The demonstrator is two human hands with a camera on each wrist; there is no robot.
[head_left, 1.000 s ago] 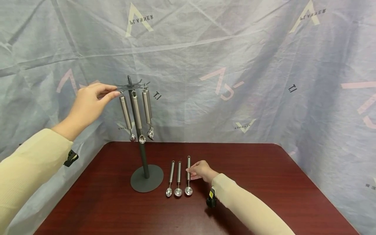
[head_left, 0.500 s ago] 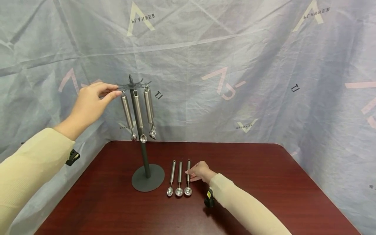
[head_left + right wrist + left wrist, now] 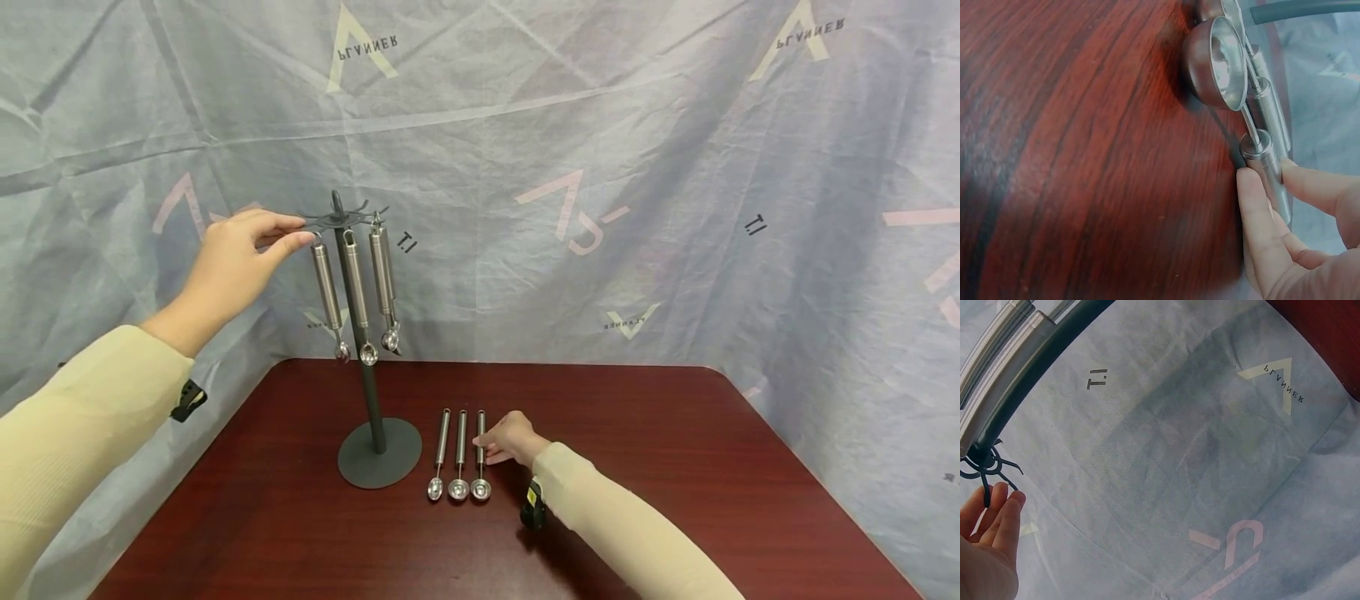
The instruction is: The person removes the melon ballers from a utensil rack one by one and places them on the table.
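Observation:
My left hand [image 3: 236, 258] pinches a hook arm [image 3: 986, 494] at the top of a dark metal stand [image 3: 377, 454], its thumb by the top of a hanging steel utensil [image 3: 327, 286]. Several similar utensils hang from the stand, small bowls down. On the table, my right hand [image 3: 513, 437] holds the handle of a round-bowled steel melon baller [image 3: 481, 490] between thumb and fingers; the right wrist view shows its handle [image 3: 1266, 165] in that grip. Left of it lie a second round-bowled melon baller [image 3: 458, 490] and an oval-bowled one [image 3: 435, 489], all three side by side, bowls towards me.
The stand's round base rests on a dark red wooden table [image 3: 637, 467], left of the three lying utensils. A grey printed cloth [image 3: 480, 275] hangs behind the table and along its sides. Each wrist wears a small black camera.
The right hand has slid its melon baller slightly left and towards me, closer to and level with the other two. The left hand stays at the stand's top. The view has shifted a little.

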